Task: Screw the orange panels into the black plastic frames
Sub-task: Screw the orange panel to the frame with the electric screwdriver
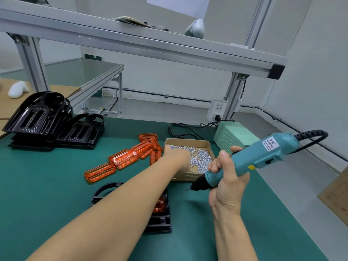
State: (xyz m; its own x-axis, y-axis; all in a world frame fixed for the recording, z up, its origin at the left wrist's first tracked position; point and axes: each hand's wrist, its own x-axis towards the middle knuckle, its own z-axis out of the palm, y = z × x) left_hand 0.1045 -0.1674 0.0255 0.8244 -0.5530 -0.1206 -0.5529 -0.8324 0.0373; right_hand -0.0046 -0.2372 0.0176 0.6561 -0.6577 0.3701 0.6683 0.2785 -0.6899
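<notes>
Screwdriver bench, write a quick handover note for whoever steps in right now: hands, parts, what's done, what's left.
Left hand: reaching into the screw box; whether it has a screw cannot be seen.
Right hand: gripping the screwdriver, tip raised off the mat.
Frame in front of you, partly hidden under the left arm, with an orange panel seated in it; screws in it cannot be seen.
Loose panels left of the box. Spare frames stacked far left.
Left: screw this panel down, then do the rest.

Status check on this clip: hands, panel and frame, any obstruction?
Left hand down in the screw box, grip hidden. Right hand shut on electric screwdriver. Black frame with orange panel under left forearm, partly covered.
</notes>
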